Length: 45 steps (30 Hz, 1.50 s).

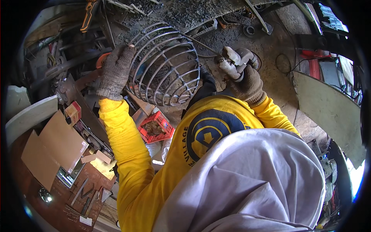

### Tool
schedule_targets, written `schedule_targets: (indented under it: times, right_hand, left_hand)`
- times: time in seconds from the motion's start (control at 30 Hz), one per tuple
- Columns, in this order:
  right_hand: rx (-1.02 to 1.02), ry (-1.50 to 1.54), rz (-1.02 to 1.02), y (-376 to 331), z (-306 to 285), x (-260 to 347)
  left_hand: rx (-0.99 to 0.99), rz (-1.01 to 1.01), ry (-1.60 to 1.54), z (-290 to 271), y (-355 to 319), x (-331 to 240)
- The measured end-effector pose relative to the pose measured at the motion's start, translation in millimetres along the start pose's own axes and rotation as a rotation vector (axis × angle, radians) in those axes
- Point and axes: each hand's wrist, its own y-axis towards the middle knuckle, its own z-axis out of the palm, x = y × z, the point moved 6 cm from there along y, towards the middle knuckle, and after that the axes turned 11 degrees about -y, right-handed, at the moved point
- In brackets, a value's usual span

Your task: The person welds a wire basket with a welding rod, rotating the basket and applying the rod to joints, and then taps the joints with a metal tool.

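Note:
A round cage of welded metal bars stands in front of me, tilted, with its ribs crossing in a grid. My left hand, in a grey knit glove, grips its left edge. A bare fingertip shows through the glove. On the right, my right hand, also gloved, is closed around a grey-white, dusty tool with a curved, pipe-like part. The tool's exact kind cannot be made out. It is apart from the cage.
A red plastic crate with small brown pieces sits below the cage. An orange-and-black tool lies at upper left. Cardboard and hand tools rest on a brown table at lower left. A pale curved board stands right.

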Motion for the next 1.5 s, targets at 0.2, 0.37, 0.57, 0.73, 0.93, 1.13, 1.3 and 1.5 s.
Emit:
schedule_targets:
  times: [0.2, 0.37, 0.57, 0.73, 0.93, 1.13, 1.3, 1.5]
  right_hand:
    - [-0.026, -0.024, 0.031, 3, -2, 3]
    - [-0.048, 0.022, 0.06, 5, -6, 5]
    - [-0.045, 0.012, 0.063, 8, -6, 6]
    - [-0.088, 0.022, 0.017, 13, -12, 13]
    - [-0.14, -0.024, -0.051, 11, -11, 13]
    - [-0.139, -0.053, -0.064, 12, -10, 12]
    - [0.004, -0.065, 0.017, 10, 0, 1]
    - [-0.062, -0.123, -0.118, 17, -4, 9]
  left_hand:
    - [0.004, 0.017, 0.05, -1, -1, -4]
    - [-0.007, 0.026, 0.071, -2, 0, -3]
    - [0.01, 0.03, 0.064, -3, -1, -10]
    - [-0.011, 0.048, 0.036, -2, -5, -16]
    - [0.017, 0.014, 0.045, -2, -4, -19]
    - [0.028, 0.042, 0.056, -3, -4, -21]
    - [0.018, 0.05, 0.08, -3, -5, -23]
    - [0.055, 0.048, 0.107, -2, -2, -16]
